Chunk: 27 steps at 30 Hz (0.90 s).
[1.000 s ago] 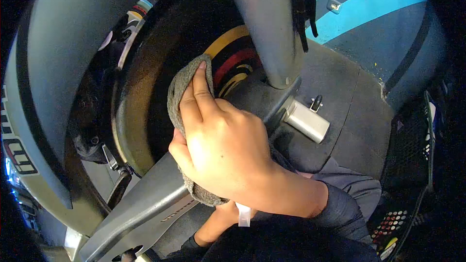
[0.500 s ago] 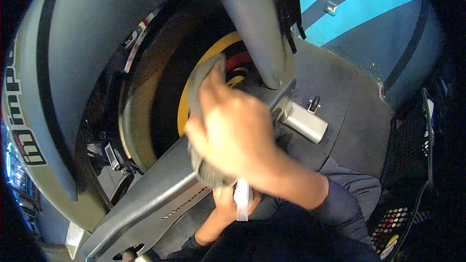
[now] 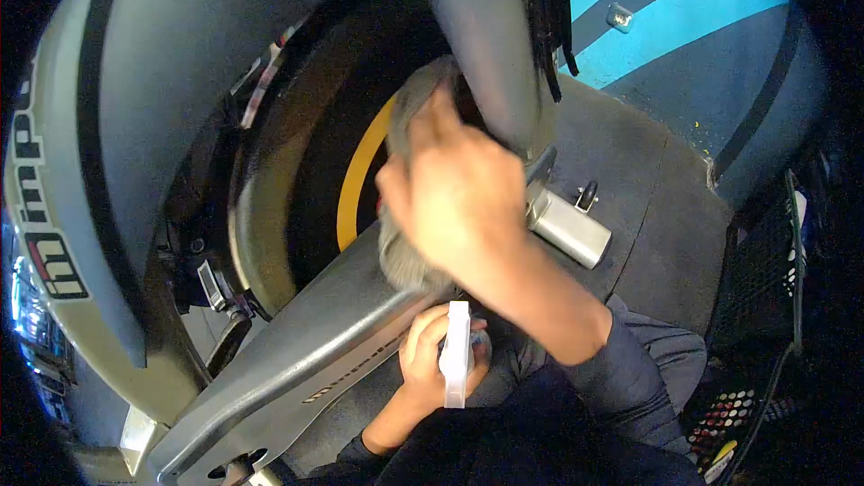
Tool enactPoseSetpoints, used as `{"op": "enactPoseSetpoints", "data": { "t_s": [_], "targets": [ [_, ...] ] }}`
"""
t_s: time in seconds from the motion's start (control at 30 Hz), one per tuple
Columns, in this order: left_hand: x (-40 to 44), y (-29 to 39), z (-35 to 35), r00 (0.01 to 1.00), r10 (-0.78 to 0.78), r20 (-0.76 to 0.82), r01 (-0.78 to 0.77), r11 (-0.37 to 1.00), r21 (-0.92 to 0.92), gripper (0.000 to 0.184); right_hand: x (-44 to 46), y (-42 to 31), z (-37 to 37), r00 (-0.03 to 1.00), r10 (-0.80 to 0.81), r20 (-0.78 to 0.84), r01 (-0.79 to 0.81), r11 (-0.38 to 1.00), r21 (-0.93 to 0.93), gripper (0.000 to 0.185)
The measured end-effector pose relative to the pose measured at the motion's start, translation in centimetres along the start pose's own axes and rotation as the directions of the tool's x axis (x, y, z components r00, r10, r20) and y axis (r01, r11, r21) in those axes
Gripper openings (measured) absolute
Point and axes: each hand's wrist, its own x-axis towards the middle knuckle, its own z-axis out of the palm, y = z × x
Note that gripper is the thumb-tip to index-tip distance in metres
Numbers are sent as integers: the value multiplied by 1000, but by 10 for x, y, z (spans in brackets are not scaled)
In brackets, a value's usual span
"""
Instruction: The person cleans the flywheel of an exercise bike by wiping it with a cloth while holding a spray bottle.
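A grey cloth (image 3: 405,243) lies under my right hand (image 3: 463,189), which is blurred and presses it against the dark round wheel (image 3: 315,135) with its yellow ring. The cloth reaches down to the grey frame bar (image 3: 297,333) of the exercise machine. Lower down, my left hand (image 3: 427,355) is wrapped round a bottle with a white spray head (image 3: 457,351), just below the bar. Most of the bottle's body is hidden.
A curved grey cover (image 3: 171,54) with lettering rises at the left. Right of the wheel are a slanted grey post (image 3: 490,45) and a silver metal foot (image 3: 571,229). A black mesh basket (image 3: 756,261) stands at the right, before a blue striped wall (image 3: 684,27).
My right hand and the cloth have moved right and up across the wheel. More of my left hand and the spray bottle now shows, and both sit a little higher.
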Motion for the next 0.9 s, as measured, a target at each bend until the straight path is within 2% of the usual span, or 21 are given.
{"op": "enactPoseSetpoints", "data": {
  "t_s": [0.03,0.1,0.17,0.23,0.27,0.3,0.4,0.47,0.5,0.57,0.6,0.7,0.77,0.83,0.87,0.9],
  "targets": [
    [-2,-1,0,1000,6,-2,-6,1000,0,54,4,7,4,999,27,-38,-27,1000,-4,40],
    [-7,-5,0,999,-17,47,18,1000,-21,54,3,9,3,993,-30,-110,28,999,-19,42],
    [-8,-5,0,999,-10,42,10,1000,6,54,0,3,1,997,1,-72,-2,1000,-15,46],
    [-6,-2,-3,1000,-7,0,7,1000,10,57,-10,-15,-12,999,-19,38,20,1000,-23,50],
    [-24,-9,0,970,-239,51,241,970,-33,47,-17,-21,-12,996,-91,-4,91,996,-21,53],
    [-31,-12,3,883,-455,112,463,884,-63,36,-19,-26,-13,992,-126,2,126,992,-4,54],
    [-40,-15,13,815,-579,3,574,807,-143,28,-16,-23,-10,994,-110,24,110,993,31,52],
    [-35,-15,8,971,-236,-42,236,972,-8,37,-14,-23,-10,995,-75,66,75,997,5,49],
    [-24,-11,5,970,-240,-40,240,971,-4,37,-11,-20,-9,995,-73,69,73,997,10,49],
    [1,-2,-1,1000,23,10,-23,999,30,56,-2,-6,-3,1000,-2,-24,0,997,-78,47],
    [1,1,-1,999,-6,34,5,1000,7,58,4,0,-2,994,-40,-101,34,998,-56,46],
    [-5,-4,-1,999,7,49,-7,1000,1,55,1,4,-6,993,-68,-101,71,997,27,46],
    [-17,-4,-3,998,-32,45,30,998,56,55,-10,-6,-16,992,-97,79,96,995,19,49],
    [-26,-10,-2,996,-70,60,64,992,106,56,-20,-17,-12,982,-187,-35,189,978,85,52],
    [-39,-22,2,993,-98,72,91,992,91,57,-19,-18,-12,973,-222,-59,225,974,34,59],
    [-41,-25,3,990,-114,79,107,990,88,58,-19,-17,-10,974,-220,-53,222,974,40,59]
  ]
}}
